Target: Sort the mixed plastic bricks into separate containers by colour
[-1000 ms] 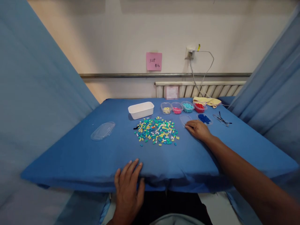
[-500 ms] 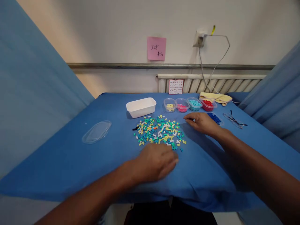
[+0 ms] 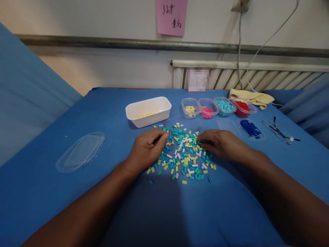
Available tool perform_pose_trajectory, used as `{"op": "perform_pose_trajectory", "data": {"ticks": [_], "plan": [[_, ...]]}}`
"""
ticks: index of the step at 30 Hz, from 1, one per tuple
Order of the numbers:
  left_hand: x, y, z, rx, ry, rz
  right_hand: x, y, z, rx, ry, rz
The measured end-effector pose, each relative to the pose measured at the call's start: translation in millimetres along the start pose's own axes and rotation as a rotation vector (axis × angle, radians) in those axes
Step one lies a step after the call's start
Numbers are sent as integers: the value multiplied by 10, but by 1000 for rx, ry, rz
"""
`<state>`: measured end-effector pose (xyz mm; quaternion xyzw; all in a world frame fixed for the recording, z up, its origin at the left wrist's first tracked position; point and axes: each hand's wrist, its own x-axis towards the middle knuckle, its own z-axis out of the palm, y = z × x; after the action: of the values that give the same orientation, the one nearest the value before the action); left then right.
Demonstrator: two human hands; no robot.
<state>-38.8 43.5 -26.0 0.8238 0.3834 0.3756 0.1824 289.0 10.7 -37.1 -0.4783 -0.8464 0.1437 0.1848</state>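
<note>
Counter (image 3: pixel 77 206): covered in blue cloth, carries everything below; both forearms lie across it from the near edge.

Clear lid (image 3: pixel 81 156): lies flat, well to the left of the left grip, apart from all else.

White tray (image 3: pixel 148 111): just beyond the left grip, open side up; a few yellow pieces show on its floor.

Pile of small blocks (image 3: pixel 183 154): loose scatter of green, yellow, white and teal pieces, one orange. It sits between the two grips and spreads nearer to the person than both.

Left hand (image 3: pixel 146 149): palm down at the left edge of the pile, fingers curled, tips together on the blocks beside the orange piece. Whether the grip is pinching a block, cannot tell; the fingertips hide it.

Right hand (image 3: pixel 222 144): palm down at the right edge of the pile, fingers bent toward the left hand, tips touching the blocks. Grip looks pressed together; what it pinches, if anything, cannot tell.

Yellow cloth (image 3: pixel 250 97): crumpled, far beyond the right grip, near the radiator.

Row of four small clear tubs (image 3: pixel 218 106): beyond the right grip, side by side, holding yellow, pink, teal and red pieces, left to right.

Tub of dark blue pieces (image 3: pixel 250 128): just right of and beyond the right grip.

Spectacles (image 3: pixel 280 132): further right, well apart from the grip.
</note>
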Motion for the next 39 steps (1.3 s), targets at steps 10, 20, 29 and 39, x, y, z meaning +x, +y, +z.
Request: {"op": "perform_pose_trajectory", "data": {"ticks": [10, 20, 29, 39], "plan": [[23, 16, -49, 38, 100, -119, -71, -11, 5, -35, 88, -4], [39, 28, -33, 30, 104, -165, -40, -222, 17, 113, 18, -77], [48, -54, -91, 50, 145, -173, -158, -216, -41, 75, -56, 14], [60, -87, -124, 65, 182, -230, -240, 97, -249, -26, 352, 222]]}}
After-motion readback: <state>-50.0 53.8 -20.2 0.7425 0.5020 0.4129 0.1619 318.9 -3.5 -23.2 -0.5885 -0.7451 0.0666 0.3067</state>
